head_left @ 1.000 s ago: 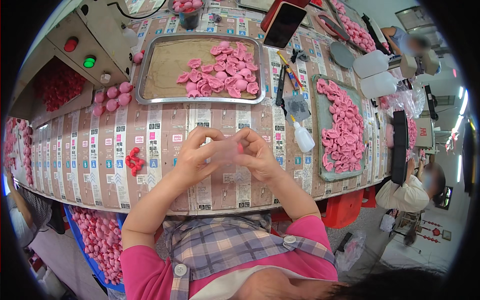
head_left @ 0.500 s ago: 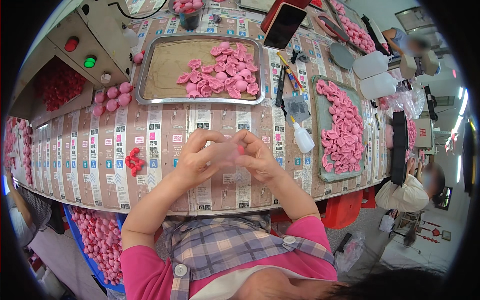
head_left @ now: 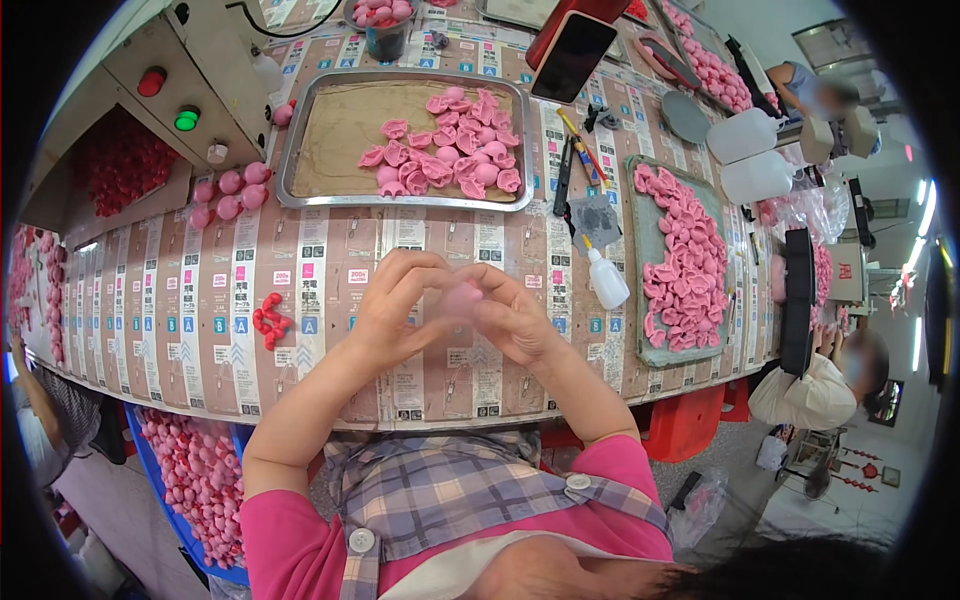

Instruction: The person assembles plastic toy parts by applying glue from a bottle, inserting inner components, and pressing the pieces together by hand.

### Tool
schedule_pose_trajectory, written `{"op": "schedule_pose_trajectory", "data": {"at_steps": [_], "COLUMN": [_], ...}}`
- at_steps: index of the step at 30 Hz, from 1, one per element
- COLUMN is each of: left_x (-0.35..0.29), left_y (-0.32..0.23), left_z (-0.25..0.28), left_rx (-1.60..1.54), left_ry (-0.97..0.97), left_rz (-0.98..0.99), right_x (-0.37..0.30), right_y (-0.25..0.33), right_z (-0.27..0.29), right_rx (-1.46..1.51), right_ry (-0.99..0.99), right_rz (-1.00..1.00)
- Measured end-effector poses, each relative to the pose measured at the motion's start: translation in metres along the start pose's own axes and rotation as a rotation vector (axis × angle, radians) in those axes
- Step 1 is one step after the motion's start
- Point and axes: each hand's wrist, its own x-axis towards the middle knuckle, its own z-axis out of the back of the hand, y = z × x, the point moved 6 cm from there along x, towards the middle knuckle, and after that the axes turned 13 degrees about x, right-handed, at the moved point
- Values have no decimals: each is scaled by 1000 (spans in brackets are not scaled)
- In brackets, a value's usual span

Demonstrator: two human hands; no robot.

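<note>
In front of my chest, just above the table, my two hands meet at a small pink rubbery piece (head_left: 466,294), whose outline is smeared. My left hand (head_left: 398,305) curls its fingers round the left side of it. From the other side my right hand (head_left: 512,312) pinches it between thumb and fingers. Small red curved pieces (head_left: 270,322) lie on the table left of my left hand. Beyond both hands, a metal tray (head_left: 400,204) carries pink cupped shells and balls (head_left: 448,155). A white squeeze bottle (head_left: 607,280) lies right of my right hand.
A grey machine (head_left: 140,125) stands at left, pink balls (head_left: 229,207) beside it. On the right sits a green tray (head_left: 672,354) of pink shells. A phone (head_left: 574,57) leans at the back, near pens and a cutter (head_left: 563,175). A blue crate (head_left: 190,525) is below left. Other people work nearby.
My hands stay in nearly the same place, the fingers shifting slightly around the pink piece. A red bit visible at my right fingertips earlier now shows as pink.
</note>
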Motion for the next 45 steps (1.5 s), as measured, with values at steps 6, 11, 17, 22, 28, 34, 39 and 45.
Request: {"op": "schedule_pose_trajectory", "data": {"at_steps": [6,11,17,22,28,34,39,45], "left_x": [1,8,7,1,-79,-75,-72,-83], "left_y": [0,-5,3,51,134,178,213,176], "left_z": [5,4,14,104,220,235,223,238], "left_rx": [59,128,-16,348,730,813,725,791], "left_ry": [50,135,159,-119,-269,-248,-237,-409], "left_rz": [24,26,-17,228,615,625,703,596], "right_x": [5,3,1,3,10,11,10,10], "right_y": [-3,-1,3,9,5,5,4,2], "right_z": [0,11,14,17,14,23,29,31], "right_rx": [-145,-191,-399,-413,-398,-402,-400,-418], "right_ry": [-10,-67,-39,-78,-90,-100,-132,-130], "right_rz": [-9,75,121,121,62,39,20,-2]}}
